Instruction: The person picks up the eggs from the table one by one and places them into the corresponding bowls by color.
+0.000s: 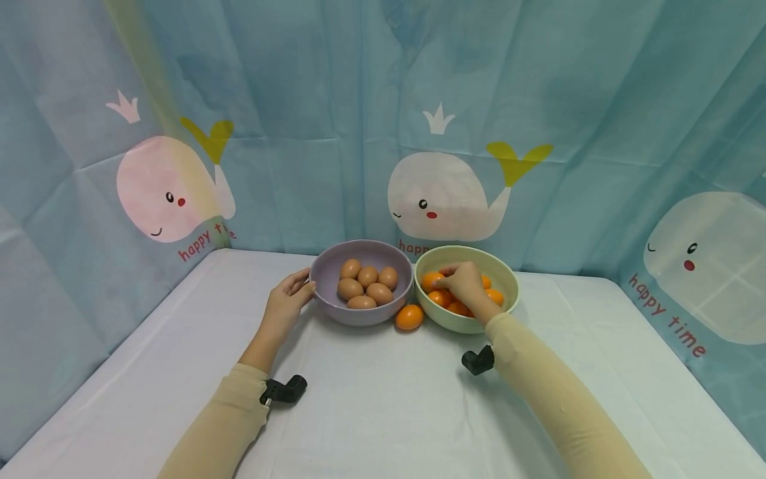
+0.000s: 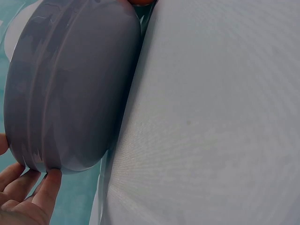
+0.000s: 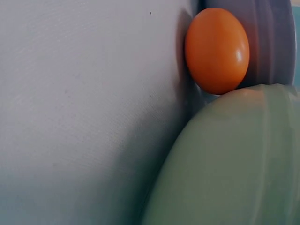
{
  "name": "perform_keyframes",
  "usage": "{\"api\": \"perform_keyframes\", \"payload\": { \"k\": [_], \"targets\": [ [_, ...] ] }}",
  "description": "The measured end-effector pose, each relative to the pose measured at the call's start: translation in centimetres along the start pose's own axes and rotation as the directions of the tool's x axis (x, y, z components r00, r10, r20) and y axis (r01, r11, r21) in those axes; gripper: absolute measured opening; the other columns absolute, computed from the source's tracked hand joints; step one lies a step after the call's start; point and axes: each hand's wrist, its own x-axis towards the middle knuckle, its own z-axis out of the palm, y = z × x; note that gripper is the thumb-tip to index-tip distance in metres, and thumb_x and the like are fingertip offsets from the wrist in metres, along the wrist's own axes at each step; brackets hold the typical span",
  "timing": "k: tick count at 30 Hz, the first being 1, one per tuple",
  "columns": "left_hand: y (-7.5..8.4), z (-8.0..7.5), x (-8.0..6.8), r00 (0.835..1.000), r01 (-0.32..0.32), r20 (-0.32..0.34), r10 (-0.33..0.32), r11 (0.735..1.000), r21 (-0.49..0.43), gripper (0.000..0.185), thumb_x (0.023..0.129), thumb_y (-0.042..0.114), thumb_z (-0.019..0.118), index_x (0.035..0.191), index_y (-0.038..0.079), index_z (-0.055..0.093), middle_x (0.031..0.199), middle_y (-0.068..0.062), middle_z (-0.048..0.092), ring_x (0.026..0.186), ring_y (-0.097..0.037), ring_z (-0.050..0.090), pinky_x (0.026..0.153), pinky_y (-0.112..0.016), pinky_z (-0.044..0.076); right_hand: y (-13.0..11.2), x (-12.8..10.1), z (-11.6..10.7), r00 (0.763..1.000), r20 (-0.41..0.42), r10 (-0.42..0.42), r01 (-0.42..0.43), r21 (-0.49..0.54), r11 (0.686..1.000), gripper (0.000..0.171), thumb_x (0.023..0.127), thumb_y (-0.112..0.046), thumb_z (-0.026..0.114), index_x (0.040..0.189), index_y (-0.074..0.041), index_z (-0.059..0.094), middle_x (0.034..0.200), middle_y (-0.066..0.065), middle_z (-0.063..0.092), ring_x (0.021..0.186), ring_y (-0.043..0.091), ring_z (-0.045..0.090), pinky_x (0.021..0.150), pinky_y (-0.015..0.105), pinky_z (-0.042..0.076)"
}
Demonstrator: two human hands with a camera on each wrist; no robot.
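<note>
A purple bowl (image 1: 362, 318) holds several brown eggs (image 1: 380, 293). At its left side my left hand (image 1: 284, 306) grips the rim and outer wall, and the left wrist view shows the fingertips (image 2: 52, 180) against the bowl's side. A pale green bowl (image 1: 509, 279) of several smooth, oval oranges (image 1: 440, 298) stands beside it. My right hand (image 1: 465, 283) reaches into this bowl from the front, thumb and fingers pinching an orange (image 1: 431, 279) at its left. The right wrist view misses the hand, showing the green bowl's outer wall (image 3: 220, 164).
A single orange (image 1: 409, 318) lies on the white cloth in front of where the bowls meet. A blue curtain (image 1: 299, 186) printed with whales hangs behind the table (image 1: 383, 412). Each sleeve carries a black wrist mount (image 1: 286, 390).
</note>
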Motion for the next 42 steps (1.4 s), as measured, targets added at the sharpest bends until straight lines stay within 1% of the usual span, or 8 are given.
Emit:
{"api": "perform_keyframes", "payload": {
  "k": [5, 11, 14, 17, 20, 25, 33, 42],
  "targets": [
    [0.1, 0.0, -0.2, 1.000, -0.005, 0.002, 0.005, 1.000, -0.011, 0.054, 0.103, 0.016, 0.053, 0.153, 0.003, 0.035, 0.159, -0.014, 0.036, 0.143, -0.027, 0.044, 0.094, -0.008, 0.048, 0.2, -0.2, -0.2, 0.999, 0.012, 0.034, -0.034, 0.046, 0.998, 0.040, 0.088, -0.017, 0.076, 0.122, 0.001, 0.069, 0.126, 0.018, 0.068, 0.118, 0.029, 0.058, 0.106, 0.040, 0.047],
    [0.1, 0.1, -0.3, 1.000, -0.001, 0.012, 0.001, 1.000, -0.017, 0.055, 0.103, 0.018, 0.053, 0.153, 0.004, 0.035, 0.160, -0.014, 0.035, 0.144, -0.026, 0.041, 0.093, -0.007, 0.048, -0.3, -1.7, -0.8, 0.995, -0.098, -0.004, 0.017, 0.130, 0.991, 0.027, 0.094, -0.019, 0.069, 0.113, -0.001, 0.074, 0.114, 0.016, 0.073, 0.099, 0.021, 0.062, 0.084, 0.023, 0.052],
    [0.0, 0.0, -0.2, 1.000, -0.001, 0.012, 0.002, 1.000, -0.017, 0.055, 0.103, 0.017, 0.053, 0.153, 0.004, 0.035, 0.160, -0.014, 0.035, 0.145, -0.027, 0.040, 0.092, -0.006, 0.048, -1.2, -3.3, -1.2, 0.989, -0.127, -0.074, 0.104, 0.246, 0.964, 0.029, 0.098, -0.020, 0.063, 0.114, 0.003, 0.073, 0.115, 0.019, 0.072, 0.102, 0.024, 0.067, 0.088, 0.023, 0.057],
    [0.0, 0.0, -0.2, 1.000, -0.007, 0.011, 0.007, 1.000, -0.016, 0.055, 0.103, 0.016, 0.053, 0.153, 0.003, 0.035, 0.160, -0.015, 0.035, 0.145, -0.028, 0.040, 0.092, -0.006, 0.047, -2.2, -5.2, -1.4, 0.985, -0.110, -0.130, 0.162, 0.367, 0.916, 0.032, 0.100, -0.018, 0.060, 0.117, 0.008, 0.069, 0.118, 0.024, 0.070, 0.105, 0.028, 0.070, 0.091, 0.035, 0.057],
    [0.0, 0.0, -0.2, 1.000, -0.011, 0.006, 0.011, 1.000, -0.017, 0.054, 0.103, 0.015, 0.053, 0.153, 0.003, 0.035, 0.159, -0.015, 0.036, 0.144, -0.028, 0.041, 0.092, -0.006, 0.048, -3.0, -6.9, -1.4, 0.984, -0.078, -0.160, 0.178, 0.423, 0.889, 0.034, 0.101, -0.019, 0.059, 0.116, 0.010, 0.069, 0.117, 0.026, 0.070, 0.101, 0.020, 0.073, 0.091, 0.037, 0.057],
    [0.2, -0.1, -0.4, 1.000, -0.005, 0.006, 0.005, 1.000, -0.020, 0.054, 0.103, 0.015, 0.052, 0.153, 0.003, 0.035, 0.160, -0.015, 0.035, 0.145, -0.027, 0.040, 0.093, -0.007, 0.048, -3.6, -9.0, -0.7, 0.986, -0.016, -0.169, 0.154, 0.491, 0.857, 0.039, 0.103, -0.023, 0.056, 0.118, 0.011, 0.067, 0.119, 0.028, 0.068, 0.105, 0.025, 0.072, 0.091, 0.034, 0.058],
    [0.3, 0.0, -0.4, 1.000, -0.001, 0.019, 0.001, 0.999, -0.033, 0.055, 0.104, 0.015, 0.051, 0.154, 0.003, 0.033, 0.161, -0.015, 0.033, 0.146, -0.026, 0.039, 0.093, -0.007, 0.047, -3.3, -10.7, 0.2, 0.987, 0.088, -0.135, 0.075, 0.492, 0.868, 0.043, 0.097, -0.025, 0.066, 0.127, 0.005, 0.064, 0.129, 0.022, 0.065, 0.118, 0.032, 0.066, 0.093, 0.028, 0.055],
    [0.1, 0.0, -0.3, 1.000, -0.014, 0.010, 0.015, 1.000, -0.019, 0.053, 0.104, 0.014, 0.052, 0.152, 0.003, 0.036, 0.159, -0.015, 0.036, 0.144, -0.027, 0.041, 0.092, -0.006, 0.047, -2.5, -11.9, 1.1, 0.989, 0.110, -0.098, 0.041, 0.433, 0.900, 0.040, 0.093, -0.019, 0.070, 0.128, 0.000, 0.065, 0.129, 0.020, 0.066, 0.108, 0.016, 0.067, 0.096, 0.031, 0.056]
  ]
}}
